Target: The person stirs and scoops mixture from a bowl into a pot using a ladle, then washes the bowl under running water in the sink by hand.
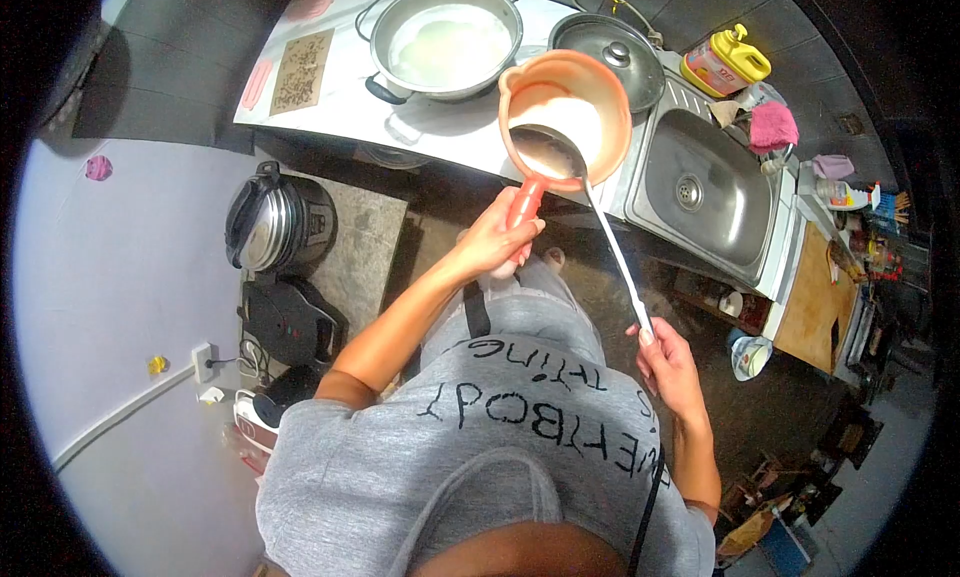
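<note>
My left hand [497, 239] is wrapped round the red-orange handle of a peach plastic dipper [612, 107], held up at the counter's front edge. Between the fingers of my right hand [672, 367] is the long handle of a metal ladle [612, 239]. The ladle's bowl dips into the dipper's mouth, near the handle side. Something pale and glaring shows inside the dipper; I cannot tell how full it is. Behind it, on the counter, stands a wide metal pot [385, 52] with milky whitish liquid. Beside the dipper lies a dark glass lid [645, 72] with a round knob.
To the right is a steel sink [700, 222], with a yellow jug [725, 62] and pink cloth [773, 127] behind it. A wooden board [812, 297] lies further right. A pressure cooker [285, 222] stands at the left. A patterned card [302, 72] lies on the counter.
</note>
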`<state>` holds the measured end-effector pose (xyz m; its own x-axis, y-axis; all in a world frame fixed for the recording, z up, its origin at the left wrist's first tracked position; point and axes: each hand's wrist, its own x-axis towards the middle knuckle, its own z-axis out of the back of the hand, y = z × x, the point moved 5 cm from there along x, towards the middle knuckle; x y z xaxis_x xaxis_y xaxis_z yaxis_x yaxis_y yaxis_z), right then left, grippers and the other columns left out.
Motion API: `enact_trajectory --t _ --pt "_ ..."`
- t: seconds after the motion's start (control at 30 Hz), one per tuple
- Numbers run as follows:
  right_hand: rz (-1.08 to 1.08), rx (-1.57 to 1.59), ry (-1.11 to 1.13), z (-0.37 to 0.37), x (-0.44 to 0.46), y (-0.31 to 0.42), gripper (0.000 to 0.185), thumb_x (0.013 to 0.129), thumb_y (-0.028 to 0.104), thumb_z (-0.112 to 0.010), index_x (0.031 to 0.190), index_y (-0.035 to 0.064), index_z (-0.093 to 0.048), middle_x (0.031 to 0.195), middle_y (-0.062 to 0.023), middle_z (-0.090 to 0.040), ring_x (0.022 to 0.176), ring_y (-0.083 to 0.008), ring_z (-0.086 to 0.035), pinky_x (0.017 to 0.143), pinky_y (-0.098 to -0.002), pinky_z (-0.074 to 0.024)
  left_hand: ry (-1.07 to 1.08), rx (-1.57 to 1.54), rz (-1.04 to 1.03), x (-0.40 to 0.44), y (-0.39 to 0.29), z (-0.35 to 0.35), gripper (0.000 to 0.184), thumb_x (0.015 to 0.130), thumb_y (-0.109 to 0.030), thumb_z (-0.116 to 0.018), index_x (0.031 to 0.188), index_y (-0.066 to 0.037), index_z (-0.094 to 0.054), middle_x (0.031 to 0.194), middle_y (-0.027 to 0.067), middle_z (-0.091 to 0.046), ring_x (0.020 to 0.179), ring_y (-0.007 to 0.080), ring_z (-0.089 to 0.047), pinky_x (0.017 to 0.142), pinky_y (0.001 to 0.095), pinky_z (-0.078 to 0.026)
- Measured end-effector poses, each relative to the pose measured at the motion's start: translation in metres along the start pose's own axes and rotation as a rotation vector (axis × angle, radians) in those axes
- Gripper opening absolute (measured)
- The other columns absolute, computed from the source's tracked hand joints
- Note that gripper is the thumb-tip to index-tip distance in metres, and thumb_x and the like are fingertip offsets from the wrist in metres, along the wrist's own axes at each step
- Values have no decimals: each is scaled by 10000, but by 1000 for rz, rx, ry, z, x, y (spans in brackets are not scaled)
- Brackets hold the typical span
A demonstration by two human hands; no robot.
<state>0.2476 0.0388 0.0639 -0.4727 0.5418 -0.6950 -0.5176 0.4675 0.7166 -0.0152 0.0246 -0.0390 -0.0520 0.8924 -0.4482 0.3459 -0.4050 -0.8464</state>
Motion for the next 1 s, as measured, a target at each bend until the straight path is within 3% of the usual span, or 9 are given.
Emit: enact_trajectory --t 1.0 --pt "-14 114 86 1 -6 12 267 994 295 -395 1026 52 -501 554 39 -380 367 -37 -293 332 -194 -241 19 -66 -23 -1 -5 6 314 871 -138 -603 1121 -80 -422 721 -2 -477 510 83 -477 459 232 -414"
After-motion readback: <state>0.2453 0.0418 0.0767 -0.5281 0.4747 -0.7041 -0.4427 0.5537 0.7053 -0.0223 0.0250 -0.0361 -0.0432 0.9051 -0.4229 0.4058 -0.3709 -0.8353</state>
